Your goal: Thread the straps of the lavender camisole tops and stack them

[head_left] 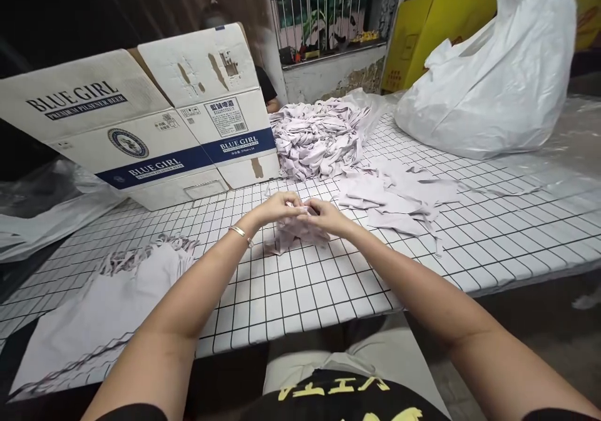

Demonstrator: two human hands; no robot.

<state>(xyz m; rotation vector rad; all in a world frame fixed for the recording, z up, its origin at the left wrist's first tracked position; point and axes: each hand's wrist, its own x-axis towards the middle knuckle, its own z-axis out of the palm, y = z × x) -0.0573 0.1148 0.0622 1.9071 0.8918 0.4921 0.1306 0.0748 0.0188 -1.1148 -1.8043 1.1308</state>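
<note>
- Cloth: the crumpled cloth (303, 232) lay at the center of the frame, directly below the fingertips and just above the grid-patterned table or upon it; contact could not be confirmed.
- Hands: the left hand (280, 207) and right hand (330, 217) met at the fingertips, both apparently pinching the cloth's upper edge; blur hid the exact grip.
- Axis: the folds spread mainly left to right across the frame; bunching left no definite long axis.
- Nearer hand: neither; the cloth sat between both.
- Loose pieces: flat cloth pieces (399, 196) lay right of center, nearer the right hand.
- Heap: a tangled heap (322, 136) stood at upper center, beyond both hands.
- Stack: a layered stack (136, 283) lay at lower left, beside the left forearm.
</note>
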